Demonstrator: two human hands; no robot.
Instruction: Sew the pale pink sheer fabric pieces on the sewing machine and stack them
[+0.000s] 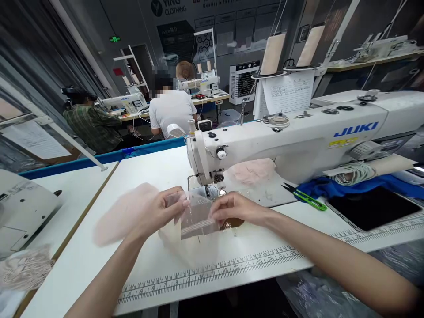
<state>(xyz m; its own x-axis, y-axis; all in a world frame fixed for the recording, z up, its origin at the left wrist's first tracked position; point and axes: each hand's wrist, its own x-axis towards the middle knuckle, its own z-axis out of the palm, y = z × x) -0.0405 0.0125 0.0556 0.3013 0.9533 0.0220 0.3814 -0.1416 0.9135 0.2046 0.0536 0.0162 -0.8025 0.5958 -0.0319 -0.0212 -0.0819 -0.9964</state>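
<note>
Pink cloth (119,216): blurred, lying on the worktop (149,168) at your nine o'clock, touching your left hand (159,212).
Left hand: fingers pinched shut on the left edge of the sheer piece (197,221).
Sheer piece: up at twelve o'clock, stretched between both hands, just in front of the sewing machine (298,137) needle.
Right hand (236,208): pinching the piece's right edge.
Snips (306,199): green, at two o'clock, well apart from your right hand.

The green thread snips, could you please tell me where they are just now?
In the head view, the green thread snips lie on the white table, right of the right hand, beside the blue cloth in front of the sewing machine.
</note>
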